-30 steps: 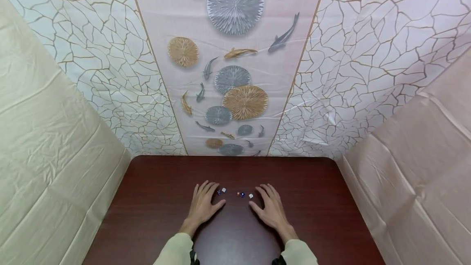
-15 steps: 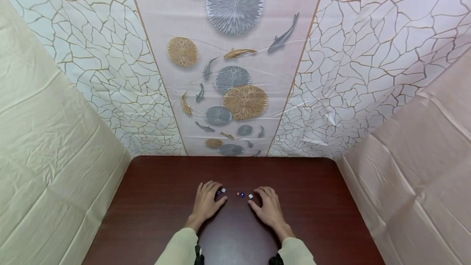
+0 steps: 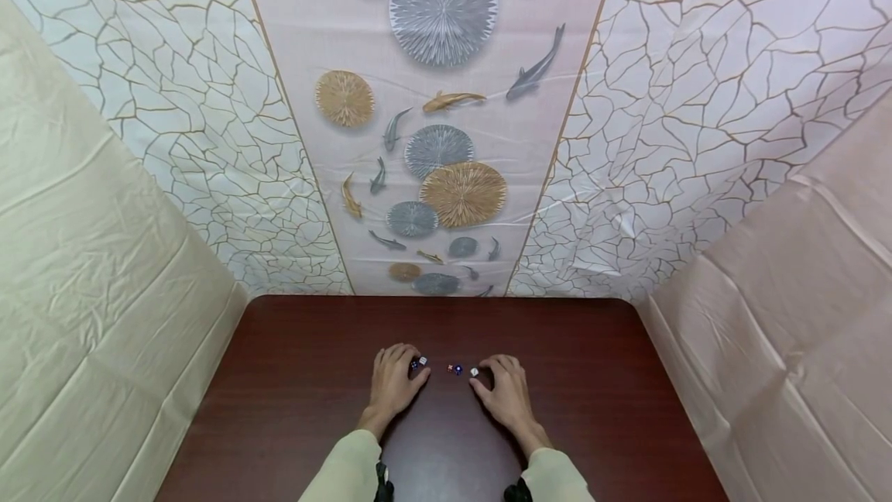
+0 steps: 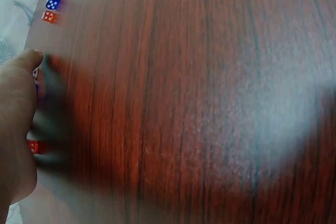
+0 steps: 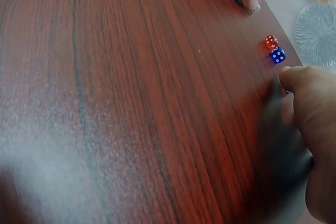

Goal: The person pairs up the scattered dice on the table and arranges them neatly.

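Note:
My left hand [image 3: 393, 384] curves loosely beside a white die [image 3: 423, 361] and a blue die [image 3: 414, 365], which lie between its thumb and index finger. Under that palm, a red die [image 4: 33, 146] shows in the left wrist view. A red die [image 3: 450, 369] and a blue die [image 3: 458, 369] sit side by side between the two hands. Another white die [image 3: 475, 372] lies just off the thumb and index finger of my right hand [image 3: 507, 393], whose fingers bend softly over the table. The right palm hides whatever lies beneath it in the right wrist view.
The dice lie on a dark reddish-brown wooden table [image 3: 313, 409]. A patterned cloth [image 3: 446, 99] hangs behind its far edge. Pale fabric panels stand at the left [image 3: 104, 293] and right [image 3: 787, 316].
Both hands have drawn inward slightly, their fingers bending more. The left thumb and fingertips have come closer around the white and blue dice. The dice have hardly shifted.

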Tool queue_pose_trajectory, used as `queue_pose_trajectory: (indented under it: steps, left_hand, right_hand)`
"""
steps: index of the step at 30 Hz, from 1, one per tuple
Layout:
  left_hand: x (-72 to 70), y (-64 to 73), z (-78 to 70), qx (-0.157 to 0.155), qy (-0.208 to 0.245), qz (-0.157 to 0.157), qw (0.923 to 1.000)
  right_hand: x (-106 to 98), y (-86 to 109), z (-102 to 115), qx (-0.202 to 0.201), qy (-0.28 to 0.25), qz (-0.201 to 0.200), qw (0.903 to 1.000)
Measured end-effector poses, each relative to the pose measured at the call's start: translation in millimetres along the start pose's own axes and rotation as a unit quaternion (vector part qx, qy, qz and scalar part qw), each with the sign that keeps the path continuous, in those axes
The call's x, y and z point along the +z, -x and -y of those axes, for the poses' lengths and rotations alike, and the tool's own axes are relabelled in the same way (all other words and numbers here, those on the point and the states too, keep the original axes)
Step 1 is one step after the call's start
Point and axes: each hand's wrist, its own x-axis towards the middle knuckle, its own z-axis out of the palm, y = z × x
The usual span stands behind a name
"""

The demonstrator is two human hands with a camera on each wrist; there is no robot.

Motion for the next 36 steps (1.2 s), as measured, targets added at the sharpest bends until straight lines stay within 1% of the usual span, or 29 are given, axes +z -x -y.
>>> queue_pose_trajectory:
  steps: [3, 6, 14, 22, 27, 33, 36]
  left_hand:
    - [2.1, 0.1, -0.9, -0.004, 0.004, -0.011, 0.9999]
    - [4.0, 0.1, -1.0, -0.004, 0.007, -0.021, 0.9997]
    - [5.5, -0.2, -0.7, -0.006, 0.014, -0.028, 0.9995]
    - [5.2, 0.3, -1.6, -0.007, 0.013, -0.033, 0.9994]
    - [5.1, 0.2, -2.5, -0.011, 0.01, -0.027, 0.9995]
    - [7.9, 0.9, -1.3, -0.003, 0.005, -0.038, 0.9993]
    - [7.4, 0.6, -1.8, -0.006, 0.004, -0.035, 0.9994]
  right_hand:
    - [1, -0.8, 1, 0.017, -0.004, 0.012, 0.9998]
    - [2, -0.8, 2, 0.026, -0.004, 0.015, 0.9995]
    - [8, -0.9, 0, 0.024, -0.003, -0.006, 0.9997]
    - [10, -1.0, 0, 0.031, -0.009, -0.002, 0.9995]
    - [10, 0.3, 0, 0.028, -0.01, -0.005, 0.9996]
    - [10, 1.2, -2, 0.015, -0.01, -0.013, 0.9998]
    - [10, 2.4, -3, 0.006, -0.011, -0.019, 0.9997]
